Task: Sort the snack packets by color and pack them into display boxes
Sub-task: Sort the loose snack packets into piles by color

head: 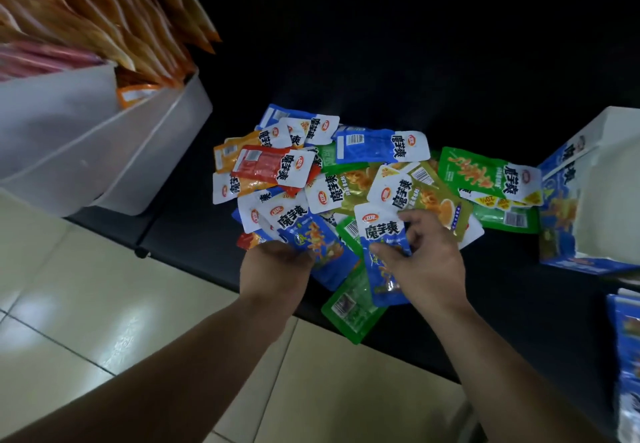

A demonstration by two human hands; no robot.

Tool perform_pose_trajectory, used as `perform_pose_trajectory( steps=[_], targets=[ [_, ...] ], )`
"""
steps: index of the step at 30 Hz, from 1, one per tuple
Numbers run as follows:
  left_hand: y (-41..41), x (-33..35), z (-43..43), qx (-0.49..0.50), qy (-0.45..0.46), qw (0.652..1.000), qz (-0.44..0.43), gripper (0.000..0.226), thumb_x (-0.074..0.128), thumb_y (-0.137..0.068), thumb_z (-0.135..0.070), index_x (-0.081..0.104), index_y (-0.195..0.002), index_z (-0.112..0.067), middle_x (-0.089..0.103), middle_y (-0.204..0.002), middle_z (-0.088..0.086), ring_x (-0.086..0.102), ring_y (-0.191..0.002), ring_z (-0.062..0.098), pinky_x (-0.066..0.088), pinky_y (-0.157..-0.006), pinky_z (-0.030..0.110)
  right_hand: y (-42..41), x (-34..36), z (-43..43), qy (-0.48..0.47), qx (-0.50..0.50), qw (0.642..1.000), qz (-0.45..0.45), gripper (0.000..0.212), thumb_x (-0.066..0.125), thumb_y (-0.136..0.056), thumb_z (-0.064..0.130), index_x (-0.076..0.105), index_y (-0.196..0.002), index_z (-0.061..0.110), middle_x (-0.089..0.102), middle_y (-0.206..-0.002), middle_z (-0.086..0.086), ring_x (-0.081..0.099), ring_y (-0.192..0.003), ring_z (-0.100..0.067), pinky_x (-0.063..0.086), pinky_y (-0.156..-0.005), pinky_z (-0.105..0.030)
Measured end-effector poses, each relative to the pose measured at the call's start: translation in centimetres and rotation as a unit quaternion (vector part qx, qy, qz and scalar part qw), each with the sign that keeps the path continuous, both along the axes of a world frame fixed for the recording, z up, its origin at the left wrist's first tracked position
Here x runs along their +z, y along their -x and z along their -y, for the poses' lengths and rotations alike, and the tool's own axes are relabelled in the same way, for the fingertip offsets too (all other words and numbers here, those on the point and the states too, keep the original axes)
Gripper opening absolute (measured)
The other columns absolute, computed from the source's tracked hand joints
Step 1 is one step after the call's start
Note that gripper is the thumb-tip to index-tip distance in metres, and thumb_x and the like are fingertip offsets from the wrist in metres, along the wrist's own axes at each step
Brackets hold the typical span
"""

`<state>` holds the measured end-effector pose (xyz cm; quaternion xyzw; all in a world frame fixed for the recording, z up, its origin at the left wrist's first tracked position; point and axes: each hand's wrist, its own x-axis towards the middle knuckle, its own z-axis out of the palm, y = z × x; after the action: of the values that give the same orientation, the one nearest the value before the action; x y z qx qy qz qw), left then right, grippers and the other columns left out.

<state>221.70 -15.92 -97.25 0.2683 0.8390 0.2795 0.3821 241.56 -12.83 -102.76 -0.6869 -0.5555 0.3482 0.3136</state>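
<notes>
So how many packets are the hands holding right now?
2, both blue: first packet held by the left hand, second packet pinched by the right hand. More may be hidden behind the first.

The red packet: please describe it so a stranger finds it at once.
Start at the pile on the black table. Go to its left side, nearest the white bins. The red packet lies on top there, the only red one fully in view.

Snack packets [346,179]: glossy, crinkled plastic film, as is the blue packet [381,229] in my right hand [429,259]. Tabletop [381,44]: matt black. Floor tiles [104,304]: smooth, shiny.
</notes>
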Motion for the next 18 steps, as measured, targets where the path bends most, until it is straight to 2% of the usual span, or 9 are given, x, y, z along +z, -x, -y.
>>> perform_pose_trajectory(
  steps=[3,5,7,8,11,13,14,16,18],
  targets=[
    [0.9,0.8,0.2,0.012,-0.028,1.000,0.005,0.014,0.083,-0.082,-0.014,0.070,-0.080,-0.011,0.074,-0.078,0.008,0.074,-0.080,0.031,0.064,-0.075,0.051,0.1,0.4,-0.1,0.018,-0.006,1.000,-0.009,0.066,0.092,-0.074,0.035,0.057,-0.130,0.030,0.056,-0.082,0.001,0.061,-0.083,-0.024,0.055,-0.072,-0.039],
    [1.5,1.3,0.1,0.020,-0.062,0.998,0.005,0.025,0.083,-0.081,-0.007,0.064,-0.095,-0.015,0.070,-0.087,0.001,0.071,-0.082,0.018,0.062,-0.070,0.034,0.3,0.6,-0.2,0.022,-0.007,1.000,-0.011,0.064,0.092,-0.075,0.034,0.058,-0.128,0.030,0.056,-0.080,0.001,0.062,-0.081,-0.025,0.057,-0.069,-0.043],
    [1.8,2.1,0.1,0.004,-0.084,0.996,0.000,0.029,0.078,-0.084,-0.003,0.060,-0.104,-0.014,0.067,-0.090,-0.002,0.065,-0.079,0.007,0.052,-0.056,0.015,0.5,0.9,-0.1,0.028,-0.007,0.999,-0.018,0.056,0.093,-0.074,0.033,0.057,-0.117,0.035,0.057,-0.081,0.000,0.064,-0.081,-0.024,0.058,-0.067,-0.043],
    [1.8,2.5,0.1,-0.008,-0.093,0.996,0.000,0.029,0.077,-0.085,-0.002,0.060,-0.104,-0.016,0.066,-0.092,-0.001,0.065,-0.080,0.008,0.051,-0.055,0.014,0.6,1.1,0.0,0.032,-0.008,0.999,-0.021,0.053,0.092,-0.074,0.031,0.055,-0.112,0.037,0.058,-0.081,0.000,0.064,-0.081,-0.023,0.057,-0.066,-0.042],
    [1.1,3.9,0.0,-0.022,-0.133,0.990,0.031,0.031,0.076,-0.084,0.001,0.060,-0.099,-0.021,0.066,-0.088,0.000,0.068,-0.080,0.015,0.059,-0.065,0.030,0.5,2.0,-0.2,0.066,-0.013,0.995,-0.076,0.044,0.088,-0.081,0.023,0.056,-0.108,0.034,0.062,-0.083,0.001,0.069,-0.074,-0.021,0.057,-0.056,-0.036],
    [0.3,4.8,0.1,-0.040,-0.159,0.985,0.057,0.032,0.075,-0.083,0.004,0.060,-0.098,-0.021,0.064,-0.080,-0.003,0.064,-0.069,0.005,0.054,-0.058,0.021,0.5,2.7,-0.5,0.088,-0.009,0.988,-0.124,0.024,0.083,-0.087,0.022,0.065,-0.103,0.021,0.066,-0.083,-0.005,0.070,-0.066,-0.023,0.053,-0.044,-0.028],
    [-0.2,5.2,0.2,-0.048,-0.174,0.981,0.076,0.033,0.074,-0.083,0.005,0.060,-0.098,-0.020,0.063,-0.076,-0.006,0.061,-0.065,0.001,0.051,-0.056,0.017,0.4,3.1,-0.7,0.088,-0.015,0.987,-0.137,0.020,0.081,-0.089,0.024,0.067,-0.096,0.013,0.065,-0.079,-0.010,0.066,-0.061,-0.025,0.050,-0.042,-0.024],
    [-1.1,5.7,0.5,-0.084,-0.197,0.972,0.096,0.035,0.072,-0.085,0.007,0.060,-0.100,-0.023,0.062,-0.071,-0.011,0.061,-0.065,0.000,0.051,-0.058,0.016,0.2,4.2,-1.1,0.056,-0.047,0.984,-0.165,0.029,0.080,-0.090,0.030,0.066,-0.081,0.005,0.062,-0.069,-0.011,0.057,-0.059,-0.022,0.044,-0.049,-0.026],
    [-1.9,6.0,0.7,-0.120,-0.201,0.968,0.096,0.039,0.071,-0.087,0.006,0.060,-0.104,-0.028,0.060,-0.071,-0.009,0.058,-0.063,-0.001,0.051,-0.060,0.015,-0.2,5.9,-1.5,0.039,-0.070,0.973,-0.216,0.024,0.078,-0.092,0.029,0.072,-0.084,0.007,0.072,-0.076,-0.010,0.064,-0.067,-0.027,0.051,-0.062,-0.031]
  ],
)
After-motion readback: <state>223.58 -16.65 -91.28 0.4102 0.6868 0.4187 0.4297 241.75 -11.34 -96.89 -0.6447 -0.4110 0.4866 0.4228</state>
